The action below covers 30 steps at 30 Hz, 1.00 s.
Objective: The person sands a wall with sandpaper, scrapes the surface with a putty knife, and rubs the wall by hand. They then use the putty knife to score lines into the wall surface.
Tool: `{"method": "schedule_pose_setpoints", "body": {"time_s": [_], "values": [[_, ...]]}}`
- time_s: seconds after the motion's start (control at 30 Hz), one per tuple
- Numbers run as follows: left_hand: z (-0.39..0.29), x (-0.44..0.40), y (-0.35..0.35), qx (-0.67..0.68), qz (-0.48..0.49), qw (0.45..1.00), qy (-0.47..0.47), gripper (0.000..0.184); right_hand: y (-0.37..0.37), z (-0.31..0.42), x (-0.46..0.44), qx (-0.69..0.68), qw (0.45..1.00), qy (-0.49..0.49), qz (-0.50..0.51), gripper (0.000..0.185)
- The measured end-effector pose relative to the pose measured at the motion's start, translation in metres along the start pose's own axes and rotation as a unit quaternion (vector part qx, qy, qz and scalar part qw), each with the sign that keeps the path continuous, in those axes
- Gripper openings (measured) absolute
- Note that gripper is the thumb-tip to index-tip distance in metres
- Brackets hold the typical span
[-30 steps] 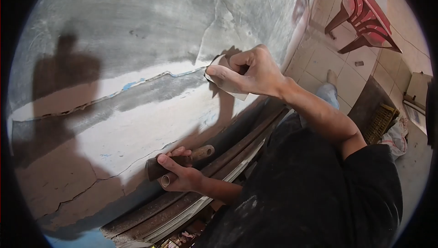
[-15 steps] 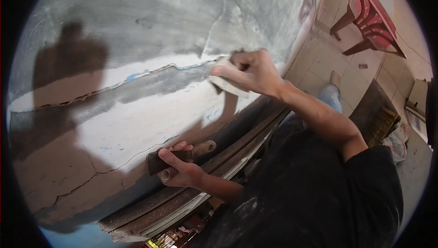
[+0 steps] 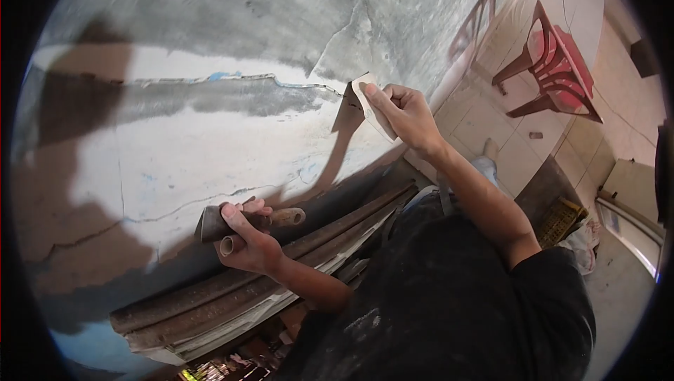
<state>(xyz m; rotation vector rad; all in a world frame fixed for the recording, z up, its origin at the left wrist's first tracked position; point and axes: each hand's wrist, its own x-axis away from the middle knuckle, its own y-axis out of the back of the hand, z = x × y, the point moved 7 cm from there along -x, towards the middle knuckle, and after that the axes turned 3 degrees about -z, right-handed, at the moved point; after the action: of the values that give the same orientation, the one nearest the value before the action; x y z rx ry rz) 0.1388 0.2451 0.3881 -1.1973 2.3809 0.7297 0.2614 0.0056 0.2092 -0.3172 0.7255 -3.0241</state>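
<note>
My right hand [image 3: 407, 118] pinches a folded piece of pale sheet [image 3: 374, 111], perhaps sandpaper, near the right end of a long crack [image 3: 302, 86] in the grey and white wall [image 3: 210, 142]. Lower down, my left hand [image 3: 249, 241] is closed around a scraper [image 3: 217, 224] with a wide dark blade and a wooden handle [image 3: 288, 217]. A small rolled tube [image 3: 228, 245] also sits in that hand, its open end showing below the blade.
Long brown boards [image 3: 189, 297] lean along the wall's foot. A red plastic chair [image 3: 558, 69] stands on the tiled floor [image 3: 484, 111] at the upper right. A yellow crate [image 3: 559, 223] and a plastic bag [image 3: 583, 244] lie at the right.
The view has shifted and turned. My right hand has moved away from the crack's edge with the sheet, which now shows more of its face. My left hand keeps its hold on the scraper and tube.
</note>
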Motion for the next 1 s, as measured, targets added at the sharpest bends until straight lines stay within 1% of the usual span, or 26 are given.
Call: {"method": "schedule_pose_setpoints", "body": {"time_s": [0.07, 0.1, 0.17, 0.27, 0.3, 0.4, 0.47, 0.53, 0.63, 0.73, 0.77, 0.87, 0.97, 1.0], "values": [[-0.002, -0.001, 0.001, -0.001, 0.009, 1.0, -0.008, 0.031, -0.004, 0.014, 0.004, -0.027, 0.999, 0.034, -0.016, 0.037], [-0.009, 0.003, -0.001, -0.005, -0.01, 1.0, 0.019, 0.028, -0.01, 0.026, 0.007, -0.023, 0.998, 0.058, -0.002, 0.036], [-0.01, 0.001, -0.001, 0.005, 0.003, 1.0, 0.015, 0.027, -0.023, 0.055, 0.009, -0.014, 0.993, 0.117, 0.025, 0.035], [-0.008, 0.0, 0.0, 0.016, 0.01, 1.0, 0.004, 0.027, -0.036, 0.081, 0.003, 0.119, 0.971, 0.207, -0.011, 0.036], [-0.009, 0.0, -0.001, 0.02, 0.012, 1.0, 0.002, 0.027, -0.039, 0.098, 0.008, 0.15, 0.957, 0.244, -0.034, 0.039], [-0.007, 0.001, -0.002, 0.023, 0.016, 1.0, 0.011, 0.028, -0.043, 0.11, 0.008, 0.245, 0.931, 0.262, -0.064, 0.043], [-0.003, 0.002, 0.0, 0.014, 0.015, 1.0, 0.022, 0.03, -0.043, 0.102, 0.004, 0.226, 0.939, 0.25, -0.069, 0.047], [-0.006, 0.001, -0.001, 0.026, 0.019, 0.999, 0.01, 0.029, -0.046, 0.101, 0.005, 0.212, 0.943, 0.246, -0.073, 0.049], [-0.007, 0.002, -0.003, 0.038, 0.02, 0.999, 0.015, 0.028, -0.062, 0.128, 0.011, 0.248, 0.934, 0.248, -0.068, 0.05], [-0.004, 0.001, -0.001, 0.039, 0.028, 0.999, 0.015, 0.028, -0.05, 0.107, 0.003, 0.242, 0.959, 0.146, -0.04, 0.054], [-0.004, 0.001, -0.002, 0.042, 0.03, 0.999, 0.012, 0.027, -0.048, 0.102, 0.001, 0.222, 0.958, 0.173, -0.054, 0.056], [-0.004, 0.002, -0.002, 0.054, 0.014, 0.998, 0.013, 0.027, -0.043, 0.087, -0.009, 0.236, 0.965, 0.106, -0.037, 0.057], [0.002, 0.001, -0.003, 0.053, 0.016, 0.998, 0.001, 0.03, -0.058, 0.123, 0.003, 0.193, 0.972, 0.134, -0.013, 0.057], [0.004, 0.0, -0.002, 0.053, 0.015, 0.998, -0.006, 0.03, -0.054, 0.115, 0.003, 0.199, 0.971, 0.127, -0.019, 0.057]]}}
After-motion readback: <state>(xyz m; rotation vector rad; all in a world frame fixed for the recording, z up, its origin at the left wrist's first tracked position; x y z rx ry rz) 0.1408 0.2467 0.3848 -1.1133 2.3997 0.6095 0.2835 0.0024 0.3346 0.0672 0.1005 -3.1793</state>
